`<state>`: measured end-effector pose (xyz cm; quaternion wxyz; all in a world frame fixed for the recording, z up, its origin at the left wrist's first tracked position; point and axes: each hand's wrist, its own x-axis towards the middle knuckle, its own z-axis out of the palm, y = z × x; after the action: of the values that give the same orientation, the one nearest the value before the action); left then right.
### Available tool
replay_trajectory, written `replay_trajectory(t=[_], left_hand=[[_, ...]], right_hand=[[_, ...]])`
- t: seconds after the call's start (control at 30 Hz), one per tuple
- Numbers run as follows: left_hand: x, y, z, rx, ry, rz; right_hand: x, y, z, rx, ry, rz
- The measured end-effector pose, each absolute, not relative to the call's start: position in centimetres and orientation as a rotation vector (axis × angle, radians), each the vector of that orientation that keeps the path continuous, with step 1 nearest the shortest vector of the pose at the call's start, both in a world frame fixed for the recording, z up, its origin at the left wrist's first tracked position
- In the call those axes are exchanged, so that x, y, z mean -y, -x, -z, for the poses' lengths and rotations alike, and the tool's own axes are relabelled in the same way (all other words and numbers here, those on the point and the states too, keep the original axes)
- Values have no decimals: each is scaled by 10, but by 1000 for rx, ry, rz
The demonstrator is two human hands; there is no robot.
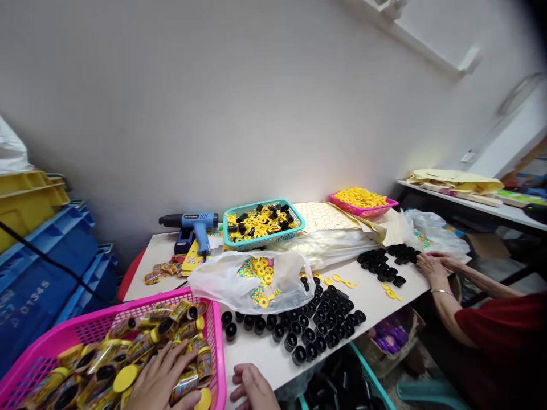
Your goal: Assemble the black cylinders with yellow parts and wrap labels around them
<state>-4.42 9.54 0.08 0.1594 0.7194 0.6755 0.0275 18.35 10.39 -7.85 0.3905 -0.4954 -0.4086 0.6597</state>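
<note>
My left hand (160, 378) lies over the pink basket (219, 347), its fingers spread on top of small yellow bottles with printed wrap (143, 344), some with yellow lids and some with black ends. No bottle is visibly gripped by it. Just right of the basket, at the table's front edge, my right hand (254, 390) is loosely curled with its fingers apart and nothing visible in them. Beyond it, many black round caps (307, 336) stand in rows on the white table (237, 353). A clear plastic bag (213, 282) with yellow rings and coloured beads lies behind the caps.
At the back are a blue heat gun (199, 222), a teal basket (243, 244) of yellow and black parts, and a pink basket (363, 212) of yellow pieces. Blue crates (38, 279) stand left. A co-worker's hands (436, 267) touch black caps at right. Below sits a teal crate (371, 373).
</note>
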Motion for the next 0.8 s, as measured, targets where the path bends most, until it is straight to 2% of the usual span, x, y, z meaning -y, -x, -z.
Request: replay_trajectory(t=[0.13,0.27,0.37,0.57,0.8], left_hand=[[-95,45,3,-1943,-2112,-114],[-94,42,-2,-1947,-2155,-98],[-95,40,-3,-1932,-2190,-44],[-95,41,1,-1937,-2209,-77],[-94,40,-1,-1957,-2193,-126]], right_hand=[[-99,-193,55,1241,1227,-1596],[-96,-213,28,1472,1359,-1267],[-98,-230,28,1445,1487,-1118],[-101,-235,38,1431,1541,-1056],[-115,-198,15,1762,1374,-1031]])
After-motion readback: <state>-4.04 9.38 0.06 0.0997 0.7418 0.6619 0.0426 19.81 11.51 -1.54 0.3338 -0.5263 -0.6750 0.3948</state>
